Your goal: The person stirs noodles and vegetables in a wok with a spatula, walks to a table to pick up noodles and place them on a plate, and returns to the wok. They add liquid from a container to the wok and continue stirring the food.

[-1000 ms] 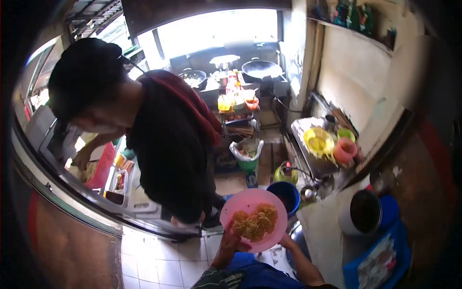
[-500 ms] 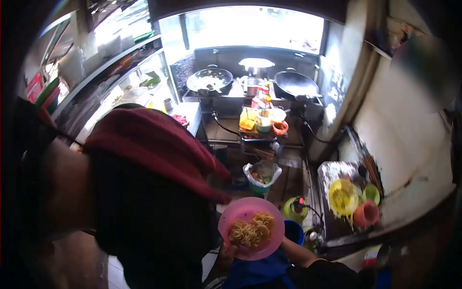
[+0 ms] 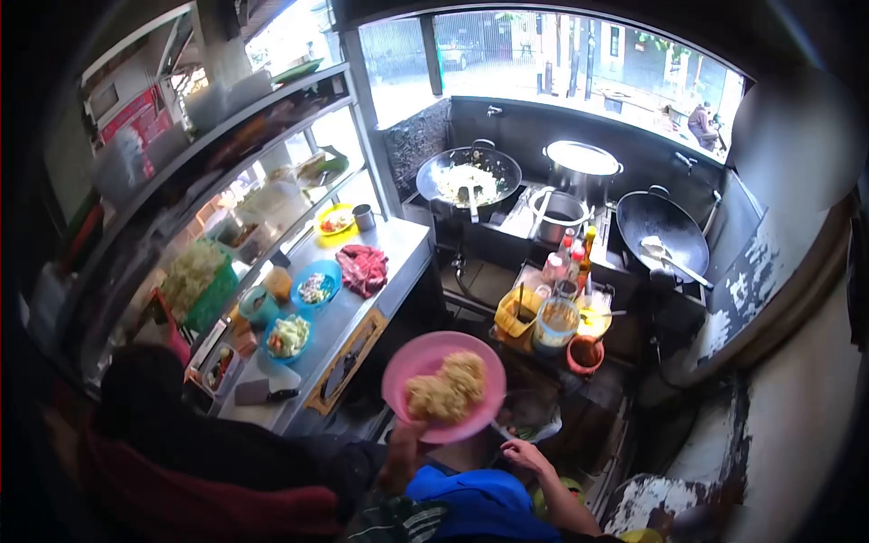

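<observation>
The pink plate of noodles sits low centre in the frame, its near rim gripped by the left hand; the right hand is lower right, apart, its hold unclear.

A dark metal wok with a long-handled ladle in it sits left of a tall silver pot; a red crumpled cloth lies on the metal counter.

Counter at left: cleaver at the near end, two bowls beyond it, plate and mug (side by side) at the far end. Two woks stand across the back, pots between them; bottles and tubs crowd a stand in front.
</observation>
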{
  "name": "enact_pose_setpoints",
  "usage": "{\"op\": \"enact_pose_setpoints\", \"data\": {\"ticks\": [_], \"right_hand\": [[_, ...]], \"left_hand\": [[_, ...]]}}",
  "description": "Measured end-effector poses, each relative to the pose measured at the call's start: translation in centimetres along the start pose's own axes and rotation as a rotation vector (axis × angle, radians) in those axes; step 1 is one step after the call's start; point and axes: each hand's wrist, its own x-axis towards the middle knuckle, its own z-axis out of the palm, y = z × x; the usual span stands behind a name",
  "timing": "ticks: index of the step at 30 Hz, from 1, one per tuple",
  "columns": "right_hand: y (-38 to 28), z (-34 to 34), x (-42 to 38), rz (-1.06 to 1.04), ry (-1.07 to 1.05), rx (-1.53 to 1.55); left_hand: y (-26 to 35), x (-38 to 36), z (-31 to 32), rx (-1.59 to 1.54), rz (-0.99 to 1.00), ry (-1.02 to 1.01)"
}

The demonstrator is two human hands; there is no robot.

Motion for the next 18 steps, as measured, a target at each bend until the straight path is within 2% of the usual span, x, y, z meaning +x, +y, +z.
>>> {"op": "enact_pose_setpoints", "data": {"ticks": [1, 3, 4, 9, 11, 12, 14, 15, 17, 18], "right_hand": [[-0.1, -1.7, -0.2, 0.029, 0.018, 0.089], [1.0, -3.8, 0.2, 0.049, 0.055, 0.190], [1.7, -4.5, 0.0, 0.058, 0.070, 0.234], [2.5, -6.3, -0.3, 0.068, 0.134, 0.332], [1.5, -6.6, 0.1, 0.060, 0.158, 0.247], [-2.0, -7.4, 0.1, 0.075, 0.153, 0.311], [-2.8, -7.1, 2.3, 0.088, 0.187, 0.340], [-3.8, -7.1, 3.6, 0.094, 0.199, 0.350], [-6.5, -7.0, 7.2, 0.012, 0.293, 0.221], [-7.7, -6.9, 9.4, 0.015, 0.323, 0.201]], "left_hand": [[1.5, 2.0, 2.4, -0.057, 0.084, 0.127], [4.3, 7.5, 3.2, -0.053, 0.205, 0.018], [5.5, 9.7, 4.4, -0.069, 0.245, 0.141], [12.6, 26.1, 6.1, 0.161, 0.523, 0.167], [15.6, 33.9, 7.7, 0.434, 0.617, 0.205], [17.1, 37.9, 8.5, 0.624, 0.665, 0.236], [19.6, 46.6, 10.0, 1.008, 0.773, 0.267], [20.2, 52.0, 10.3, 1.130, 0.964, 0.251], [22.1, 61.1, 12.7, 1.368, 0.888, 0.314], [23.7, 59.5, 16.3, 1.718, 0.720, 0.390]]}}
